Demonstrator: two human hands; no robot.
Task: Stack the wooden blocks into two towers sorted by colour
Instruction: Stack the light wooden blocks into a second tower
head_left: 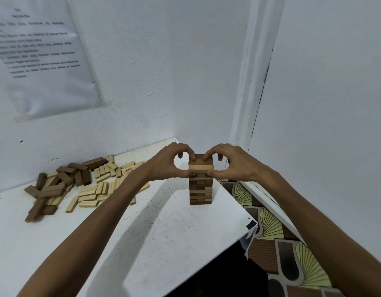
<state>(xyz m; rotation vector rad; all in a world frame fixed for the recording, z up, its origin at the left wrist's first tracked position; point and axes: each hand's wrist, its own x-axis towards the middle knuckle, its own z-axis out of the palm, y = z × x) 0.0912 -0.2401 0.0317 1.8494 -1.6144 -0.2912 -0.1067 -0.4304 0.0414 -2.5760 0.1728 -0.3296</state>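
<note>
**Both hands pinching the top of the mixed tower at the table's right side**

1. Far left, on the wall: I see a printed sheet under a clear cover. Its text is too blurred to read.

2. Left rear of the white table: the dark blocks lie loose in an untidy heap, some resting across others. Just beside them to the right, the light blocks are scattered, several lying flat in rough rows. The two heaps touch where they meet, and a few light pieces sit under the dark ones.

3. Centre: the left hand reaches in over the table. Its thumb and forefinger are curled and pinch the left end of the tower's top layer, the thumb on the near side and the forefinger over the top.

4. The tower stands upright near the table's right edge, close to the room corner. It is built of dark and light pieces mixed together. A light block lies across the near side of the top, with a dark one behind it.

5. The right hand mirrors the left, with thumb and forefinger pinching the right end of the same top layer. The remaining fingers of both hands are curled clear of the tower.

6. Right of the table: a patterned floor with fan shapes shows below.
</note>
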